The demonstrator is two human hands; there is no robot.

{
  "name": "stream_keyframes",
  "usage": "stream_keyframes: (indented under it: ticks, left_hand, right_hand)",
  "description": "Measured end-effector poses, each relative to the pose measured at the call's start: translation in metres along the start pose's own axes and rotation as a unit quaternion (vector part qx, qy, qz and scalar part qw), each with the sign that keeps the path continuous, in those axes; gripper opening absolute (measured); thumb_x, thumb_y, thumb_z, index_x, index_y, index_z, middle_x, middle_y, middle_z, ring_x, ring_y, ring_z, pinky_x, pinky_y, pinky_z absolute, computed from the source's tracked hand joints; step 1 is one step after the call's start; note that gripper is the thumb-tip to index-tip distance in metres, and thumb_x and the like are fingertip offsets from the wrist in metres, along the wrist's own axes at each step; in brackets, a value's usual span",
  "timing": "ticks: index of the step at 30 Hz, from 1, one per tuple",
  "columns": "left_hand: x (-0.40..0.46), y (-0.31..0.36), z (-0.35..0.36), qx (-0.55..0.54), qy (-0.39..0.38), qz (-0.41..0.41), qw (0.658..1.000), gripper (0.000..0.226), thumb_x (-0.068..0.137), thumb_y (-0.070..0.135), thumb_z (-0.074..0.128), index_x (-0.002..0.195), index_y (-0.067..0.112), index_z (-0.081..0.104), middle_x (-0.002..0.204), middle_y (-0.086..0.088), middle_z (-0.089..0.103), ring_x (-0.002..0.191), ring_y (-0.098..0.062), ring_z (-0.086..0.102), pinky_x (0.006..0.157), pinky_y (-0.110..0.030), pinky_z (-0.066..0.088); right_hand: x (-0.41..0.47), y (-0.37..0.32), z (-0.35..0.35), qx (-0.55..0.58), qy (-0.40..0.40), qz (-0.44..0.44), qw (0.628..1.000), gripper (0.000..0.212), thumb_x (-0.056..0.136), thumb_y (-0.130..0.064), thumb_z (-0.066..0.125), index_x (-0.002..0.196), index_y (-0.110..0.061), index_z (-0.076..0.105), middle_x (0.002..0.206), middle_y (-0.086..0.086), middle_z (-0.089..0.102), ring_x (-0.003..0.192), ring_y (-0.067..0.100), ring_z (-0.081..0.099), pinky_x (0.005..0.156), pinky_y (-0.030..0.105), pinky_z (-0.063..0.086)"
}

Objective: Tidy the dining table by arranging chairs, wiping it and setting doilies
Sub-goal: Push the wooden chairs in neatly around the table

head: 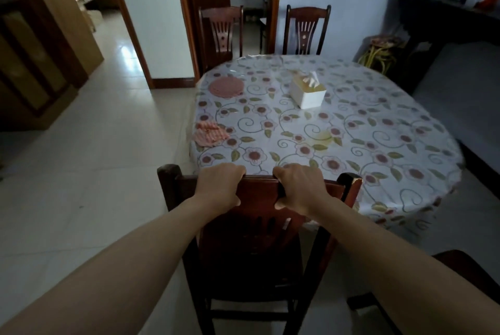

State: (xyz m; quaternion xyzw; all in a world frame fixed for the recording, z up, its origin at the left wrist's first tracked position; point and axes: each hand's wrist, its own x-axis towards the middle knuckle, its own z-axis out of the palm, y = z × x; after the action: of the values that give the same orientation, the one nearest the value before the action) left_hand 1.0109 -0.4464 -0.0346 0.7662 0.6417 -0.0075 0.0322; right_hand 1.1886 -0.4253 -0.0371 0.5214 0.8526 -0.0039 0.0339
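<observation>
Hands: left hand (pixel 220 185), right hand (pixel 299 188) both gripping chair (pixel 259 194) top rail | chair at table (pixel 351 123) edge

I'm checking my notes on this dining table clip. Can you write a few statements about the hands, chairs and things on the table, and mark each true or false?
1. Both the left hand and the right hand grip the top rail of the near chair. True.
2. The tissue box lies on the floor. False: it stands on the table.
3. Two chairs stand at the far side, the far left chair and the far right chair. True.
4. The round doily lies right beside the hands. False: it lies toward the table's far left edge.
</observation>
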Motion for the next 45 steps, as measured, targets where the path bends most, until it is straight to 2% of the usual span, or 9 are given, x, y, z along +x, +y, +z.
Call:
stream_keyframes:
  ticks: [4,7,11,22,25,29,35,39,45]
  left_hand:
    - [0.019,-0.009,0.017,0.001,0.016,-0.002,1.000,0.038,0.073,0.031,0.074,0.101,0.018,0.053,0.105,-0.002,0.058,0.097,-0.022,0.056,0.067,-0.030,0.034]
    - [0.029,-0.008,0.032,-0.011,0.027,0.002,1.000,0.037,0.074,0.030,0.072,0.101,0.017,0.051,0.105,-0.001,0.057,0.098,-0.022,0.054,0.068,-0.031,0.035]
    - [0.035,-0.001,0.057,-0.032,0.043,0.022,0.998,0.039,0.074,0.030,0.070,0.106,0.018,0.051,0.108,0.000,0.055,0.100,-0.021,0.052,0.074,-0.032,0.038]
    - [0.037,0.012,0.091,-0.019,0.029,0.087,0.996,0.044,0.079,0.026,0.066,0.117,0.015,0.048,0.114,-0.006,0.052,0.105,-0.025,0.050,0.078,-0.036,0.040]
    - [0.034,0.009,0.093,-0.005,0.003,0.113,0.994,0.045,0.082,0.030,0.065,0.119,0.016,0.045,0.115,-0.003,0.051,0.105,-0.023,0.049,0.071,-0.033,0.039]
    - [0.019,0.007,0.101,-0.001,-0.018,0.151,0.988,0.042,0.082,0.034,0.064,0.118,0.020,0.047,0.111,0.000,0.055,0.103,-0.021,0.054,0.071,-0.033,0.045]
    - [0.018,-0.007,0.108,-0.039,-0.015,0.136,0.990,0.043,0.076,0.031,0.070,0.114,0.020,0.053,0.108,0.000,0.064,0.099,-0.023,0.061,0.076,-0.036,0.052]
    - [0.019,-0.010,0.113,-0.048,0.008,0.139,0.989,0.044,0.062,0.023,0.080,0.100,0.017,0.061,0.090,-0.003,0.069,0.082,-0.027,0.066,0.065,-0.037,0.055]
    - [0.037,0.007,0.106,-0.032,0.084,0.145,0.985,0.053,0.043,0.025,0.090,0.086,0.016,0.061,0.066,0.003,0.064,0.056,-0.020,0.062,0.045,-0.026,0.046]
  right_hand:
    - [0.021,0.005,0.012,-0.015,0.020,-0.011,1.000,0.050,0.072,-0.045,0.076,0.105,-0.016,0.051,0.089,0.002,0.055,0.082,0.022,0.052,0.068,0.031,0.029]
    - [0.031,0.013,0.032,-0.006,0.054,-0.019,0.998,0.050,0.065,-0.041,0.082,0.096,-0.014,0.054,0.080,0.002,0.052,0.072,0.020,0.044,0.063,0.031,0.029]
    - [0.032,0.023,0.055,-0.033,0.048,-0.012,0.998,0.048,0.056,-0.037,0.086,0.088,-0.014,0.058,0.081,0.003,0.061,0.075,0.023,0.056,0.061,0.029,0.034]
    - [0.011,0.027,0.086,-0.033,0.032,0.038,0.998,0.037,0.082,-0.037,0.067,0.108,-0.018,0.049,0.102,0.001,0.056,0.095,0.021,0.052,0.078,0.032,0.038]
    - [0.003,0.025,0.092,-0.029,0.045,0.035,0.998,0.039,0.074,-0.032,0.075,0.102,-0.015,0.054,0.093,0.002,0.058,0.085,0.022,0.055,0.066,0.031,0.036]
    - [-0.014,0.019,0.103,-0.030,0.039,0.041,0.998,0.054,0.041,-0.021,0.091,0.083,-0.013,0.058,0.069,0.003,0.059,0.052,0.020,0.054,0.043,0.025,0.029]
    - [-0.027,0.040,0.109,-0.049,0.052,0.048,0.996,0.060,0.043,-0.016,0.089,0.097,-0.014,0.063,0.069,-0.001,0.062,0.050,0.018,0.057,0.048,0.022,0.026]
    - [-0.027,0.052,0.110,-0.041,0.029,0.041,0.998,0.038,0.072,-0.020,0.076,0.105,-0.018,0.056,0.079,-0.002,0.061,0.062,0.019,0.059,0.056,0.026,0.034]
    - [-0.014,0.079,0.097,-0.059,0.053,0.034,0.996,0.024,0.075,-0.019,0.073,0.088,-0.017,0.052,0.065,-0.001,0.056,0.052,0.018,0.052,0.052,0.025,0.024]
